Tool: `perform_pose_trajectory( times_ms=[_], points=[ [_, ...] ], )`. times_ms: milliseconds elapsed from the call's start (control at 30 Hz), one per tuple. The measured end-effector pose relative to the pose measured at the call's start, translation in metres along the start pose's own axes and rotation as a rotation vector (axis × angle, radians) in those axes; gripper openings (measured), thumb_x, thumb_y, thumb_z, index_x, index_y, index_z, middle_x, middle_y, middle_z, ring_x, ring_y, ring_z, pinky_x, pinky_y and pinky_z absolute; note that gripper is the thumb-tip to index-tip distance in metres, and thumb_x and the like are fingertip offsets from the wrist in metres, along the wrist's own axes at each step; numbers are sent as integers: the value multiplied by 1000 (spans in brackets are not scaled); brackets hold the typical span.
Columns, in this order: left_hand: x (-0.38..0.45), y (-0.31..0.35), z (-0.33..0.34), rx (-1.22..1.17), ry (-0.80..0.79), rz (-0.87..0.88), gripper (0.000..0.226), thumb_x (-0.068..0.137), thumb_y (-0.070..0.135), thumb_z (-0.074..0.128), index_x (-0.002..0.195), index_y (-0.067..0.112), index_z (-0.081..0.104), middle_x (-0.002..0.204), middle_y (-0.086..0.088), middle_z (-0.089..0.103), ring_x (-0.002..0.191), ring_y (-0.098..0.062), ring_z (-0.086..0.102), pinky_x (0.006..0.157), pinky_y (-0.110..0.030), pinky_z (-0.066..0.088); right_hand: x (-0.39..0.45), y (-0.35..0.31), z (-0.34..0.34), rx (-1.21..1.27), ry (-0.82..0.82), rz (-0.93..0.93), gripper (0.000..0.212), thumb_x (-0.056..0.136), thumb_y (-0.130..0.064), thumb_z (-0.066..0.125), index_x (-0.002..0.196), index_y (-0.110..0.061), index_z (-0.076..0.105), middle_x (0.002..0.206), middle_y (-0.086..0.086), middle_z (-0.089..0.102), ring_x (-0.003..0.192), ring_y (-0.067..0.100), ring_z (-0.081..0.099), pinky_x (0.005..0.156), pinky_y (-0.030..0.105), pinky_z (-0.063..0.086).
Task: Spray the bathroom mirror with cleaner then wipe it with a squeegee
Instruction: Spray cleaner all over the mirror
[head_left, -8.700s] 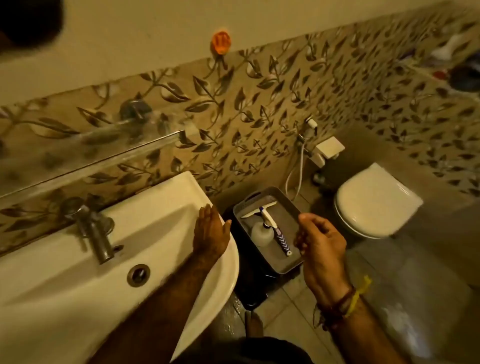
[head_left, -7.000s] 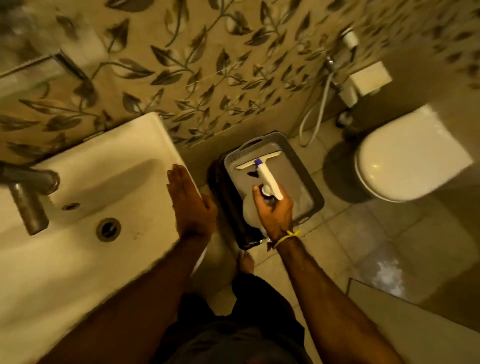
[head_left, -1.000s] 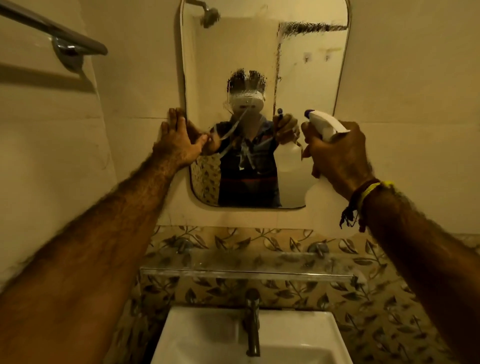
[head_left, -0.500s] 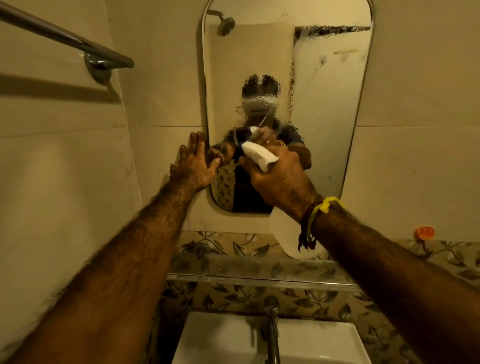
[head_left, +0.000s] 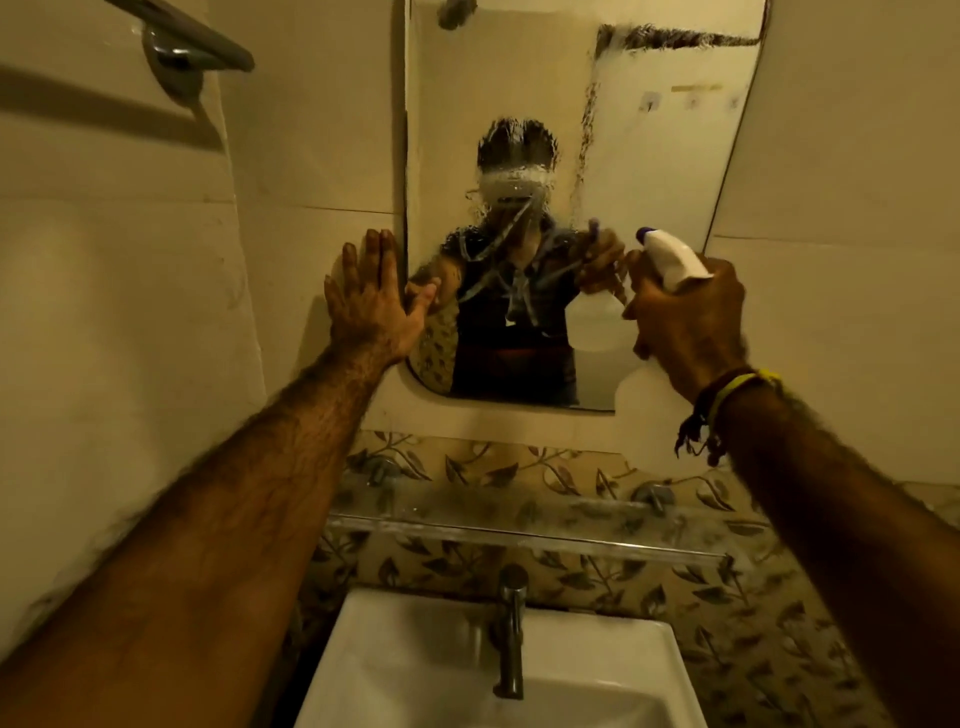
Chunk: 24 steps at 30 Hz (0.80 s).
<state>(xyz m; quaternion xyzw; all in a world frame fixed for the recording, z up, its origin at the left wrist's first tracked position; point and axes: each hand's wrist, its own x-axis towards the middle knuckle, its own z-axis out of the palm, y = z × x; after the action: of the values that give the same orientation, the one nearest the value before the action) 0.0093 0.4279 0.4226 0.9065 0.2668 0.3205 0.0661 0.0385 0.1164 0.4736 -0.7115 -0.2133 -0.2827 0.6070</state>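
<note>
Head view: right hand (head_left: 685, 317) grips plastic spray bottle (head_left: 670, 257) — wet mirror (head_left: 649, 171).

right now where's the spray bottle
In the head view the spray bottle is right of centre, gripped in the right hand and aimed at the mirror, above the glass shelf.

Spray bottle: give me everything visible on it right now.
The spray bottle has a white plastic trigger head with a small purple nozzle tip, aimed up-left at the mirror. The right hand wraps its neck, hiding the trigger. Its pale translucent body shows below the hand, overlapping the mirror's lower right corner, and in the reflection. It is held in the air; only the hand touches it.
</note>
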Motion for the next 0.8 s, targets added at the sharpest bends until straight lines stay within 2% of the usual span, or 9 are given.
perform_pose_trajectory(
  times_ms=[167,267,367,467,633,733,800],
  points=[
    [0,-9,11,-62,121,99,79,100,64,22,159,23,-10,169,-2,-14,155,-31,-8,123,-56,0,9,15,-15,-59,91,28,40,86,-43,67,119,-20,67,92,12,72,70,26,71,43,25,54],
    [0,-22,16,-25,180,169,73,103,58,16,160,20,-8,169,-4,-13,155,-32,-10,123,-59,0,4,24,-14,-86,73,44,39,88,-40,68,120,-19,67,92,14,72,68,27,70,43,24,53],
    [3,-29,21,18,203,207,76,99,60,7,160,16,-6,169,-8,-11,155,-33,-11,122,-61,-4,-9,24,-1,-89,-5,18,39,88,-41,68,119,-18,67,91,13,72,70,28,69,47,27,55],
    [8,-27,29,56,221,182,80,98,61,1,160,11,-2,168,-14,-7,154,-38,-7,120,-63,-5,-18,10,23,-47,-117,-30,39,88,-41,68,117,-16,67,93,10,72,79,27,71,62,39,61],
    [17,-33,43,55,273,213,79,100,59,-1,160,8,2,167,-19,1,153,-43,-2,118,-64,-8,-39,-12,75,-66,-244,-141,31,88,-37,69,111,-15,68,94,-3,69,82,13,67,66,22,57],
    [17,-38,47,16,343,256,74,102,59,3,160,13,-1,168,-16,-2,153,-37,-9,116,-55,-22,-58,-13,103,-146,-269,-220,24,90,-36,67,97,-13,70,85,1,71,77,17,68,67,34,60],
    [17,-38,47,-47,361,279,72,102,60,5,160,18,-5,168,-11,-7,152,-29,-18,116,-54,-23,-68,-8,118,-184,-318,-224,25,91,-37,64,91,-13,69,76,-4,66,70,16,65,63,34,58]
  ],
)
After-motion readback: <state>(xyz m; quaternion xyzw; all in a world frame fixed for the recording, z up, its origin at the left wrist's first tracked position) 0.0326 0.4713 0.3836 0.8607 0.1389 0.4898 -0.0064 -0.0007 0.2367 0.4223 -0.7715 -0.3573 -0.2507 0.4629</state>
